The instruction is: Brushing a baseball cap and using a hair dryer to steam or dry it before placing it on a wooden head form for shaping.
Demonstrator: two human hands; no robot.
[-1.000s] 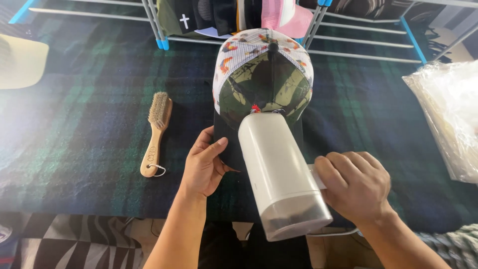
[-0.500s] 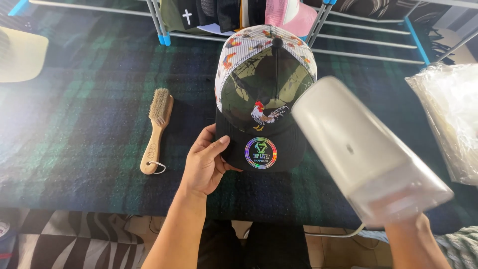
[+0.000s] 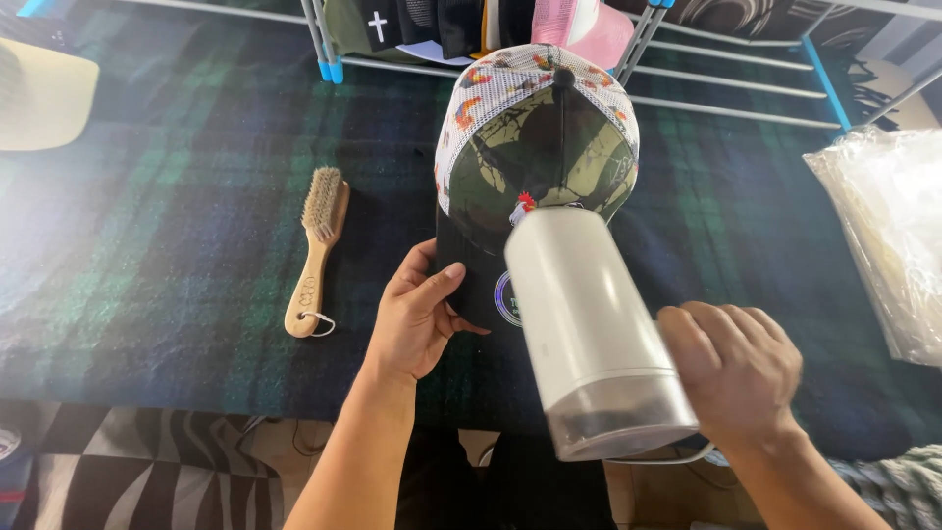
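A camouflage cap [image 3: 535, 147] with white patterned mesh sides and a black brim lies on the dark green plaid cloth [image 3: 177, 245]. My left hand [image 3: 417, 314] grips the brim's left edge. My right hand [image 3: 736, 368] holds a white cylindrical appliance [image 3: 589, 329] by its handle. The appliance's front end points at the cap's front panel, just above the brim, and it hides most of the brim and a small rooster emblem.
A wooden brush [image 3: 316, 250] with pale bristles lies left of the cap. A metal rack [image 3: 687, 59] with more caps stands behind. A beige cap brim [image 3: 44, 93] sits far left, clear plastic bags [image 3: 888, 236] at the right edge.
My right hand swung the white appliance away to the right, baring the brim's round sticker, then brought it back over the cap's front. My left hand stayed on the brim.
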